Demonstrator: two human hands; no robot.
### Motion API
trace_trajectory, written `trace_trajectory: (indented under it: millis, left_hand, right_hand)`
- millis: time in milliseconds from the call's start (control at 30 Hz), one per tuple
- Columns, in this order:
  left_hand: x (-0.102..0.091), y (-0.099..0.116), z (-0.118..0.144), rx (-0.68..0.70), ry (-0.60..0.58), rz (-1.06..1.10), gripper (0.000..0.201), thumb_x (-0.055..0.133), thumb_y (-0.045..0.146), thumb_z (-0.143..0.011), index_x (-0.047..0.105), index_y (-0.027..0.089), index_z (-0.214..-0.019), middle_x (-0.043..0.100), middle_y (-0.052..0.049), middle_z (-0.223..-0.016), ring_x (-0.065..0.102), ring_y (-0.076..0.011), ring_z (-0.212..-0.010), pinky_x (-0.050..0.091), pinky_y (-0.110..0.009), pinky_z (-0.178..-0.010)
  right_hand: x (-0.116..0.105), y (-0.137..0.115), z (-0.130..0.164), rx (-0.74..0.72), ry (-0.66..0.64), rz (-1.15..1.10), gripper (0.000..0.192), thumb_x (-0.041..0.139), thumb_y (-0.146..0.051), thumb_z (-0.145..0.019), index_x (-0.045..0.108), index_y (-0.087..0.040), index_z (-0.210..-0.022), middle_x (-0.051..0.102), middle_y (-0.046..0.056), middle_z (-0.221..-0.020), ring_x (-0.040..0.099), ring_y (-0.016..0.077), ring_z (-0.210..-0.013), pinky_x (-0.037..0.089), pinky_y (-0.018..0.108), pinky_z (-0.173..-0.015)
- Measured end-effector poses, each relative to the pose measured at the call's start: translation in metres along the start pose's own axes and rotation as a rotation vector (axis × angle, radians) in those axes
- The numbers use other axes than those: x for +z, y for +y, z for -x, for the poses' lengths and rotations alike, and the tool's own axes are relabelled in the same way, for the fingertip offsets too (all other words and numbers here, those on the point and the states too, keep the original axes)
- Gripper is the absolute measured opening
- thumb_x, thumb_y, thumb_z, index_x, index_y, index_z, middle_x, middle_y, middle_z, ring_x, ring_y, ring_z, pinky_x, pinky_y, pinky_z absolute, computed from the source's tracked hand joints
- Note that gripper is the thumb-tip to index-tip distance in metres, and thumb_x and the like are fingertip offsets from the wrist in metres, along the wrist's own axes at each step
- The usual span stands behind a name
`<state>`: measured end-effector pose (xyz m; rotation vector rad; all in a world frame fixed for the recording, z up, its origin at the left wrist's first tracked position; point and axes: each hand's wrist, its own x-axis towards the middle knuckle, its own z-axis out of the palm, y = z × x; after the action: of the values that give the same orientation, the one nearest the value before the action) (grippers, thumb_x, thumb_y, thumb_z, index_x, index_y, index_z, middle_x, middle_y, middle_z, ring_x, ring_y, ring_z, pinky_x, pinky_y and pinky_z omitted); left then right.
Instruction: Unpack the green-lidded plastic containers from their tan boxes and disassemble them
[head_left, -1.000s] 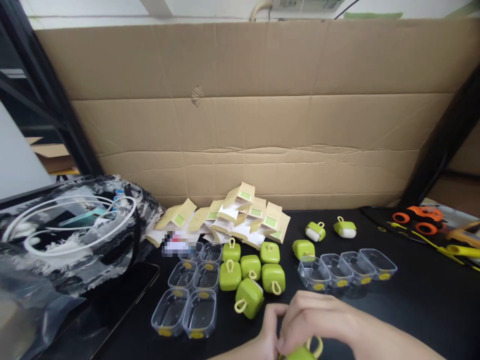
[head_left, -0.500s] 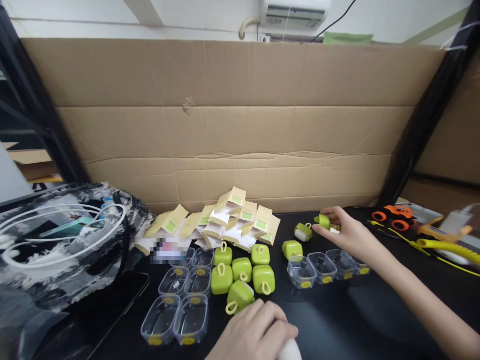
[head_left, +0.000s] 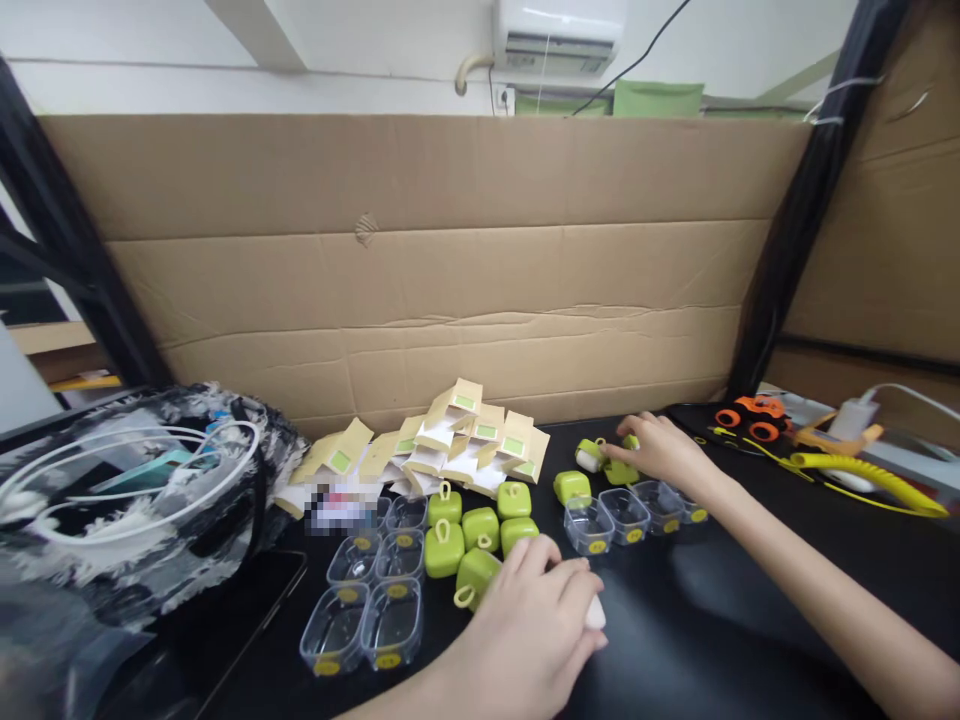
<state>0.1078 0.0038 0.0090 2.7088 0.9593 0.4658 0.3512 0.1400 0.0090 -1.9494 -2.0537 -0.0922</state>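
My left hand (head_left: 536,620) lies low on the black table, fingers curled over a small white piece (head_left: 595,613) that peeks out at its right edge. It touches the nearest of several green square cases with yellow loops (head_left: 474,530). My right hand (head_left: 661,448) reaches to the far side and grips a green case (head_left: 622,471) resting on the table, beside a green-and-white case (head_left: 589,455). Another green case (head_left: 572,487) sits just in front, by a row of clear plastic boxes (head_left: 631,513).
A pile of tan paper packets (head_left: 450,445) leans near the cardboard wall (head_left: 450,270). More clear boxes (head_left: 371,610) stand front left. A plastic bag with white cables (head_left: 127,490) fills the left. An orange toy car (head_left: 750,417) and yellow coiled cable (head_left: 862,470) lie at the right.
My right hand left the left hand, reached to the far green cases, took one and lowered it to the table. My left hand shifted toward the green cluster. The view tilted up.
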Motion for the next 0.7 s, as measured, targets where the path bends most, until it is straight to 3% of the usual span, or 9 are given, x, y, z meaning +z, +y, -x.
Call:
trace_trajectory:
  millis: [67, 133, 233, 333, 467, 567, 633, 700]
  left_hand:
    - [0.005, -0.002, -0.009, -0.004, -0.02, -0.022, 0.023, 0.055, 0.021, -0.082, 0.06, 0.014, -0.103, 0.064, -0.011, -0.098, 0.046, -0.0271, -0.095, 0.04, -0.043, -0.085]
    - [0.012, -0.006, -0.017, -0.005, -0.022, -0.053, 0.019, 0.054, 0.021, -0.081, 0.061, 0.015, -0.097, 0.063, -0.009, -0.091, 0.044, -0.0269, -0.095, 0.039, -0.042, -0.086]
    - [0.019, -0.013, -0.024, -0.013, -0.007, -0.076, 0.022, 0.054, 0.024, -0.078, 0.061, 0.017, -0.097, 0.058, -0.01, -0.096, 0.043, -0.0275, -0.098, 0.037, -0.044, -0.089]
    - [0.016, -0.014, -0.021, -0.065, -0.019, -0.018, 0.035, 0.06, 0.033, -0.074, 0.059, 0.017, -0.106, 0.055, -0.011, -0.104, 0.041, -0.0293, -0.101, 0.035, -0.047, -0.091]
    - [0.0, -0.008, -0.01, -0.188, 0.027, 0.303, 0.047, 0.065, 0.037, -0.071, 0.054, 0.021, -0.114, 0.053, -0.007, -0.111, 0.041, -0.0271, -0.106, 0.032, -0.045, -0.095]
    - [-0.009, -0.009, -0.001, -0.338, 0.18, 0.669, 0.042, 0.05, 0.04, -0.083, 0.044, 0.022, -0.121, 0.053, -0.006, -0.109, 0.052, -0.0167, -0.085, 0.042, -0.036, -0.082]
    - [-0.008, -0.014, 0.003, -0.397, 0.246, 0.905, 0.051, 0.043, 0.047, -0.085, 0.034, 0.02, -0.127, 0.055, -0.007, -0.103, 0.051, -0.01, -0.063, 0.043, -0.027, -0.059]
    - [-0.002, -0.021, 0.005, -0.401, 0.264, 1.086, 0.064, 0.046, 0.055, -0.082, 0.026, 0.018, -0.13, 0.056, -0.007, -0.097, 0.049, -0.0075, -0.053, 0.036, -0.022, -0.046]
  right_hand:
    - [-0.005, -0.009, -0.01, -0.031, -0.024, 0.002, 0.031, 0.056, -0.041, -0.078, 0.064, -0.018, -0.097, 0.065, 0.013, -0.109, 0.057, 0.0308, -0.106, 0.042, 0.036, -0.086]
    - [-0.006, -0.017, -0.02, -0.046, -0.092, -0.009, 0.028, 0.063, -0.04, -0.074, 0.065, -0.02, -0.094, 0.069, 0.009, -0.101, 0.062, 0.0265, -0.098, 0.045, 0.033, -0.082]
    - [0.0, -0.027, -0.029, -0.031, -0.186, -0.027, 0.028, 0.065, -0.043, -0.076, 0.065, -0.017, -0.086, 0.07, 0.005, -0.083, 0.065, 0.0185, -0.076, 0.049, 0.033, -0.071]
    - [0.005, -0.033, -0.026, -0.038, -0.166, -0.053, 0.021, 0.068, -0.036, -0.073, 0.064, -0.016, -0.08, 0.067, 0.003, -0.079, 0.064, 0.0186, -0.073, 0.049, 0.035, -0.069]
    - [-0.002, -0.04, -0.01, -0.113, 0.014, -0.14, 0.021, 0.066, -0.026, -0.069, 0.062, -0.018, -0.088, 0.064, 0.01, -0.1, 0.063, 0.0266, -0.087, 0.046, 0.036, -0.073]
    - [-0.013, -0.052, 0.01, -0.202, 0.143, -0.272, 0.026, 0.058, -0.031, -0.077, 0.054, -0.018, -0.099, 0.056, 0.009, -0.113, 0.061, 0.0208, -0.091, 0.046, 0.031, -0.077]
    - [-0.018, -0.065, 0.029, -0.31, 0.169, -0.545, 0.029, 0.056, -0.037, -0.08, 0.049, -0.019, -0.101, 0.055, 0.009, -0.114, 0.06, 0.0179, -0.088, 0.048, 0.029, -0.074]
    - [-0.02, -0.081, 0.052, -0.433, 0.043, -0.91, 0.031, 0.055, -0.042, -0.081, 0.046, -0.02, -0.102, 0.06, 0.007, -0.104, 0.061, 0.0181, -0.084, 0.049, 0.03, -0.07]
